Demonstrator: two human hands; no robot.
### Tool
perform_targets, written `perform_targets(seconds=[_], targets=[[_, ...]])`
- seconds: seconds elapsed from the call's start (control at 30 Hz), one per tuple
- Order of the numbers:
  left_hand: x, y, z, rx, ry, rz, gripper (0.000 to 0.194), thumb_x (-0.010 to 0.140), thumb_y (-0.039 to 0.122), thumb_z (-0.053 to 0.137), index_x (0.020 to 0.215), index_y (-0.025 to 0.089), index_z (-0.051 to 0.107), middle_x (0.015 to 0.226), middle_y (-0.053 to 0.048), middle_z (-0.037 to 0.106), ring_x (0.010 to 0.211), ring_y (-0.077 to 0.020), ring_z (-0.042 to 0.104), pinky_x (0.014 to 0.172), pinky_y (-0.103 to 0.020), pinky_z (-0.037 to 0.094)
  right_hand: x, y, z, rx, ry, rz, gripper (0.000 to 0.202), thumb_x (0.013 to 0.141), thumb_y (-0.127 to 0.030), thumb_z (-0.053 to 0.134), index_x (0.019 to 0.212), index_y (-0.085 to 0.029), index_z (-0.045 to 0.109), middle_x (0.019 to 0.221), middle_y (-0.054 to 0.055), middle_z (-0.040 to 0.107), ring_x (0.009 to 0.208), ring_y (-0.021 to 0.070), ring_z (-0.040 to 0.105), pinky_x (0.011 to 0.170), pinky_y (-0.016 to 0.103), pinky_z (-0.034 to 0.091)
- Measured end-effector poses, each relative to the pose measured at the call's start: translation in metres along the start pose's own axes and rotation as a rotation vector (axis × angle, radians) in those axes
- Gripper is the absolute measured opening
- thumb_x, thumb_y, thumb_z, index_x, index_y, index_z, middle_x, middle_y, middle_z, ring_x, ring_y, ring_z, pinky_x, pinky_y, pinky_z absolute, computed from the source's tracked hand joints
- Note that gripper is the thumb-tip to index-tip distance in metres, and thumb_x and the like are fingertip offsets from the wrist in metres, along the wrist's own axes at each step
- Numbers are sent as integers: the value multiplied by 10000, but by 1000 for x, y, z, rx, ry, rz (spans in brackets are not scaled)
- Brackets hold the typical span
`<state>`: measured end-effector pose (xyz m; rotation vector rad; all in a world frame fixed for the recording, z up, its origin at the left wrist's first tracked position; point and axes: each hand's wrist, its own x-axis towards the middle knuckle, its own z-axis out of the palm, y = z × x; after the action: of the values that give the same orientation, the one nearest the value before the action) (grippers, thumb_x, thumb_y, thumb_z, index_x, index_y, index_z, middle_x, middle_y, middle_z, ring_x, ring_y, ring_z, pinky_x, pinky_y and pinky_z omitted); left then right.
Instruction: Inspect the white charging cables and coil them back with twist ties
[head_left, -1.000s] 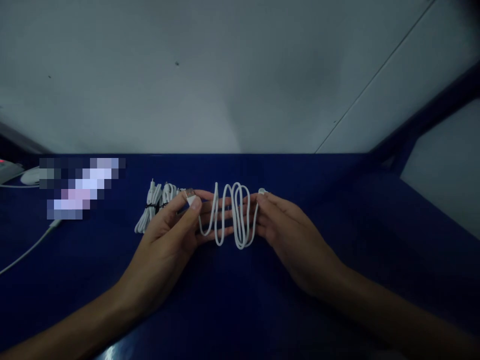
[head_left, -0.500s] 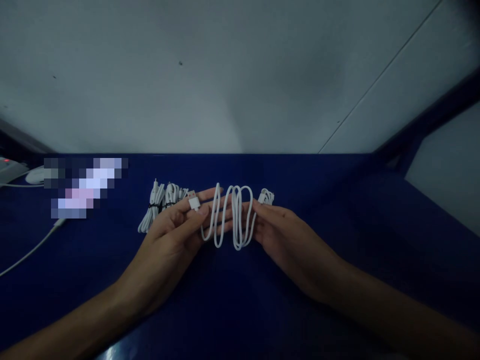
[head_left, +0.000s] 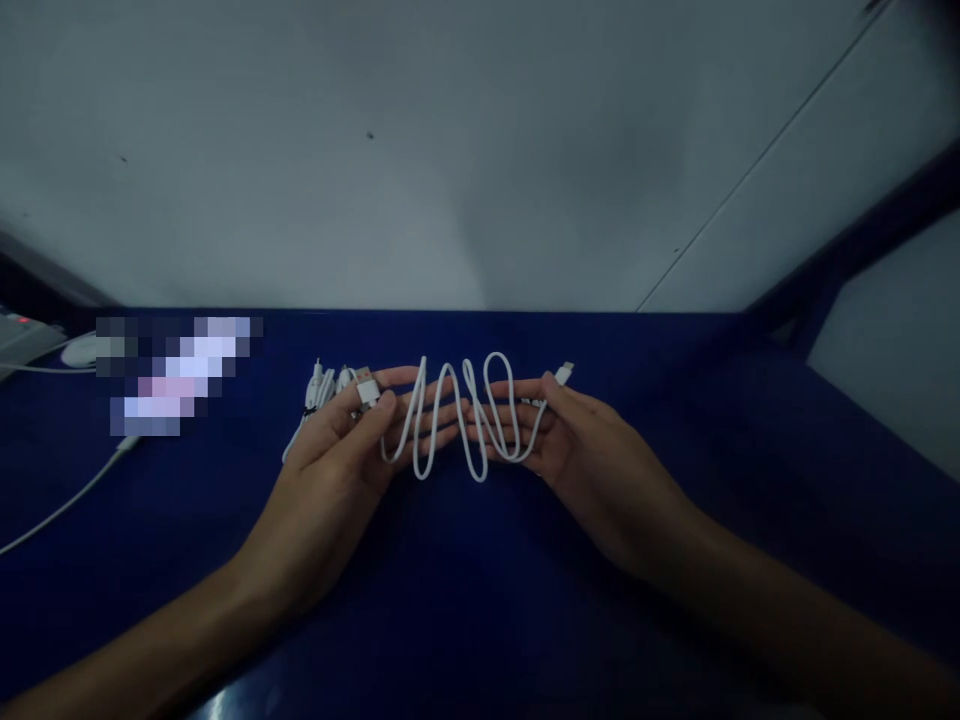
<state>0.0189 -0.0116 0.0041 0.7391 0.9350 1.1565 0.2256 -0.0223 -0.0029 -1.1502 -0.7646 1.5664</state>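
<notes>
A white USB cable [head_left: 480, 470] stretches in loose, spread loops between my two hands, lying across the fingers. My left hand [head_left: 345, 430] pinches it with the thumb just below the USB-A plug [head_left: 367, 388], whose metal end points up. My right hand [head_left: 577, 430] grips the other end between thumb and index finger, and a smaller plug [head_left: 568, 372] sticks out above the thumb. The remaining fingers of both hands extend under the loops. Behind my left hand lie bundled white cables [head_left: 319, 385] bound with a dark tie, partly hidden by the fingers.
On the left of the blue table [head_left: 480, 620], a blurred-out bright object [head_left: 187, 375] has a white cord [head_left: 71, 510] running from it. A white rounded item [head_left: 81, 350] lies behind it. A pale wall panel [head_left: 450, 180] rises at the back edge.
My hands have moved apart, the left one leftward and the right one rightward. The cable's loops have spread wider, and the small plug now shows above my right thumb.
</notes>
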Motion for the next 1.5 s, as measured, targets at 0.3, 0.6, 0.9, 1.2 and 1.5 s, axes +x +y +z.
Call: perform_targets(seconds=[0.3, 0.6, 0.9, 1.2, 1.5], targets=[[2, -1, -5, 27, -11, 46, 188, 1118, 240, 646, 1245, 211, 782, 1443, -144, 780, 1453, -390, 671, 1213, -589, 573, -1, -2, 0, 36, 51, -62, 359, 1131, -522, 610, 1067, -217, 787, 1197, 147, 847, 1144, 300, 826, 1101, 497, 638], [2, 1, -3, -1, -8, 56, 153, 1129, 219, 612, 1135, 211, 765, 1387, -131, 805, 1456, -381, 671, 1200, -611, 574, 0, 2, -6, -48, 111, -200, 360, 1120, -555, 622, 1084, -232, 776, 1260, 127, 826, 1203, 310, 798, 1067, 482, 643], [3, 0, -7, -48, -68, 44, 166, 1146, 251, 590, 1139, 212, 751, 1457, -131, 776, 1465, -392, 664, 1239, -650, 524, -2, 1, -1, -12, 126, -154, 323, 1108, -541, 644, 1140, -239, 755, 1197, 116, 838, 1164, 314, 815, 1041, 481, 644], [4, 1, -8, -80, -69, 40, 156, 1141, 232, 571, 1100, 221, 721, 1414, -124, 789, 1490, -391, 641, 1238, -653, 522, -1, 0, -2, 5, 124, -115, 317, 1136, -498, 606, 1027, -231, 737, 1081, 97, 826, 1155, 319, 808, 1129, 528, 596], [5, 1, -8, -74, -68, 55, 144, 1137, 245, 578, 1113, 231, 719, 1380, -125, 796, 1488, -395, 641, 1214, -654, 549, -2, -1, -2, -17, 124, -103, 340, 1137, -474, 618, 1028, -208, 800, 1163, 116, 810, 1181, 320, 804, 1055, 483, 643]])
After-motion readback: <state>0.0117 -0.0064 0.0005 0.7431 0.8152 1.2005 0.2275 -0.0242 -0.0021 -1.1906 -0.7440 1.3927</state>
